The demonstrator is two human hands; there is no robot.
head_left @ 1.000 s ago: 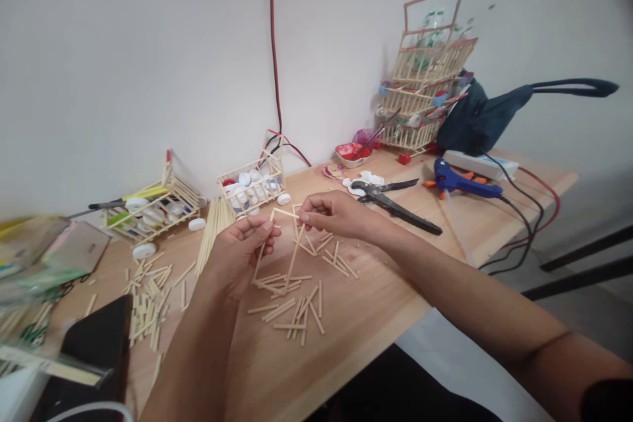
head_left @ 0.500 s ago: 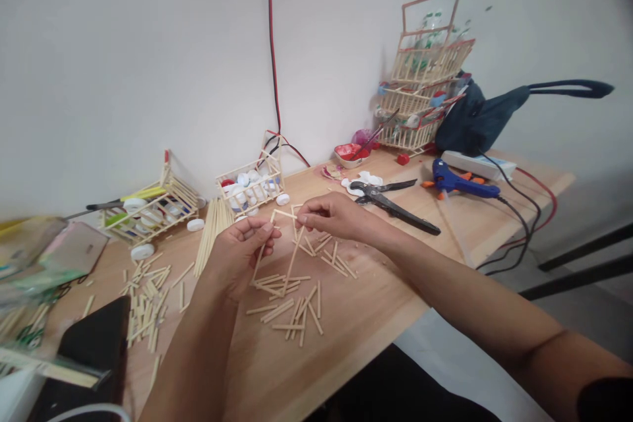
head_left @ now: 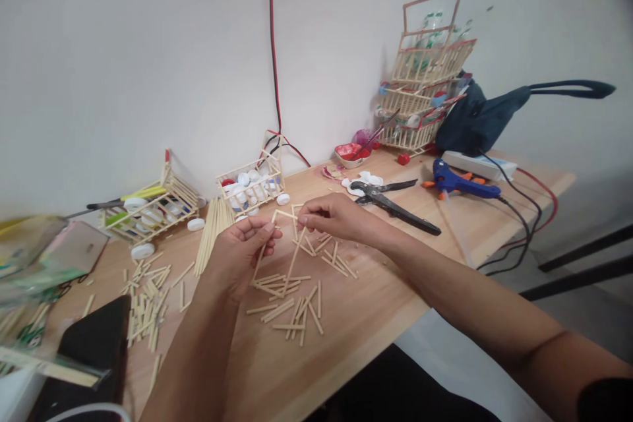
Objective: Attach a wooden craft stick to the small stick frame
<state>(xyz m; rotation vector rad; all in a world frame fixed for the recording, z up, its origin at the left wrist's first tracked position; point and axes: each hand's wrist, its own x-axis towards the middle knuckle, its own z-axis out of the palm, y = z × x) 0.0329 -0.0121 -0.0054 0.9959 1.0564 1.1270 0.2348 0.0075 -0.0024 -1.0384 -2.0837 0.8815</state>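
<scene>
Both hands hold a small frame of thin wooden sticks just above the wooden table. My left hand pinches the frame's left upright between thumb and fingers. My right hand pinches the frame's top right corner. The frame's lower end rests among several loose cut sticks scattered on the table under the hands.
Black cutters and a blue glue gun lie to the right. A stick basket of bottle caps, another stick cart and a tall stack of stick baskets stand by the wall. A dark bag and cables sit far right; a black object is near left.
Almost nothing has moved; both hands keep their pinch on the stick frame, with the right hand shifted very slightly.
</scene>
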